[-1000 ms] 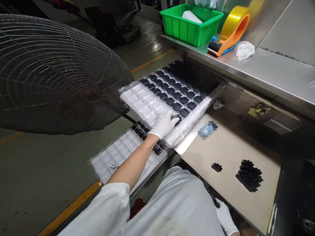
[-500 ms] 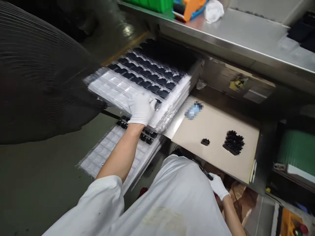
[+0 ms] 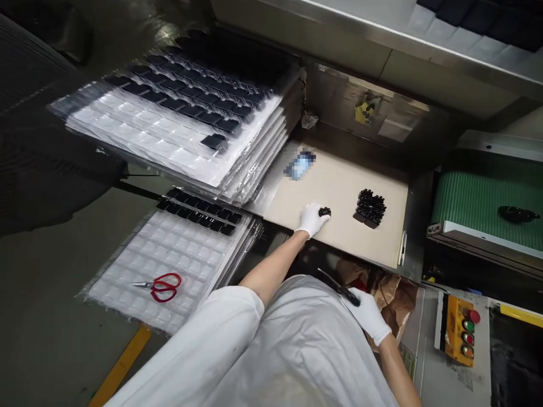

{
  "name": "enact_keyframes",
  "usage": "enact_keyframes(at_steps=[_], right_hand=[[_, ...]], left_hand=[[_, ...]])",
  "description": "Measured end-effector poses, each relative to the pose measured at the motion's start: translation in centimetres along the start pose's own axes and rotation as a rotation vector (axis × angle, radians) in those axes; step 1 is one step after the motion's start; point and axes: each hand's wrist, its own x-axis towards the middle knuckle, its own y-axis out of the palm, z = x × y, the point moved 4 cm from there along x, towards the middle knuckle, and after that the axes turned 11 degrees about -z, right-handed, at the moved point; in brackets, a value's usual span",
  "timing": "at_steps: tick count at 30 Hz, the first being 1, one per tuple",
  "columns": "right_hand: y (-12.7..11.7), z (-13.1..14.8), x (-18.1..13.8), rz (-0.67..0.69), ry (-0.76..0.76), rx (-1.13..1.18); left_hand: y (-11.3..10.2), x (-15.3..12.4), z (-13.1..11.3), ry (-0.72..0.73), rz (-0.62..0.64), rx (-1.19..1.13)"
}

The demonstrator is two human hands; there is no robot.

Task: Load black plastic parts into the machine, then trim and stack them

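Observation:
My left hand [image 3: 313, 220], in a white glove, is over the front edge of the beige board. Its fingers are closed on a small black molded part [image 3: 324, 211]. In my white-gloved right hand [image 3: 369, 315], low beside my apron, is a black-handled knife [image 3: 348, 295] with a slim blade pointing up and left. A cluster of similar black parts [image 3: 371, 207] sits on the beige board [image 3: 331, 169], right of my left hand. Left of the board, a stack of clear plastic trays [image 3: 139, 141] carries rows of black pieces. One black piece [image 3: 214, 141] lies apart in the top tray's front area.
Red-handled scissors [image 3: 166, 287] lie on a lower tray stack [image 3: 139, 271]. A blurred-out blue item [image 3: 300, 165] is on the board. To the right is a green conveyor belt [image 3: 487, 198] with a black part on it, above an orange button box [image 3: 460, 330].
My left hand has moved right from the upper tray stack to the board and taken hold of the small black part. My right hand still holds the knife. The view has shifted right.

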Motion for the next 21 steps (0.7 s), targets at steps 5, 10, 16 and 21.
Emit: enact_keyframes(at_steps=[5,10,16,21], right_hand=[[-3.2,-1.0,-2.6,-0.130,-0.022,-0.005],[-7.2,1.4,-2.4,-0.204,-0.109,-0.388],[-8.3,1.6,-0.7,0.032,-0.126,-0.546],[-7.0,0.9,-0.2,0.208,-0.171,-0.487]], left_hand=[[0.7,-4.2,2.1,-0.130,-0.072,-0.116],[0.0,-13.5,3.4,-0.394,0.044,-0.555],[-4.2,-20.1,5.9,-0.471,0.252,-0.833],[-6.9,-21.3,7.0,-0.355,0.514,-0.600]])
